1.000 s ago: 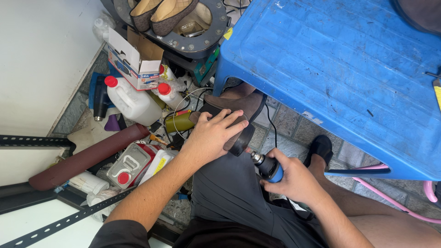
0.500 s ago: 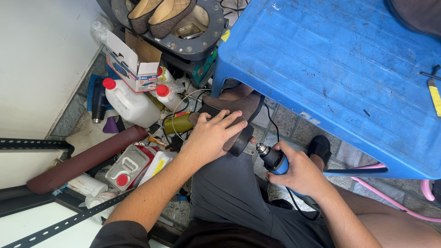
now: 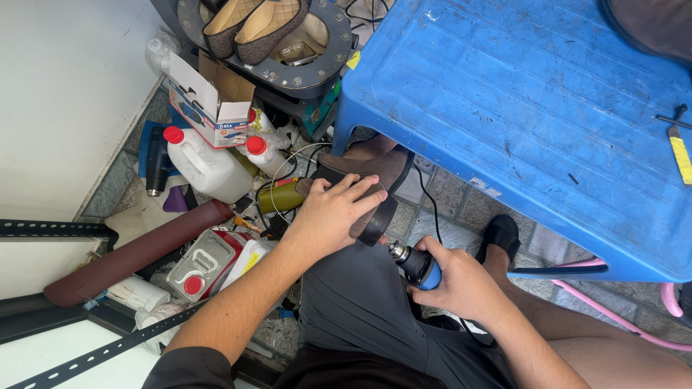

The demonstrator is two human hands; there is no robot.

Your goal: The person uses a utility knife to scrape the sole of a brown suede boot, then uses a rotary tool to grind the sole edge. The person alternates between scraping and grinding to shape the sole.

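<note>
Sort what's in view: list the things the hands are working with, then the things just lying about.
In hand:
- left hand pressing down on the brown boot
- right hand gripping the blue rotary tool, tip close to the boot's heel

Lying about:
- white jugs with red caps
- open cardboard box
- blue plastic table
- tan shoes
- maroon roll

Below you the paved floor (image 3: 461, 209), beside your knee white jugs with red caps (image 3: 205, 166), a metal can (image 3: 198, 265), a dark red roll (image 3: 137, 252), blue plastic counter (image 3: 519, 108) above, a yellow-handled tool (image 3: 679, 153) on it
</note>
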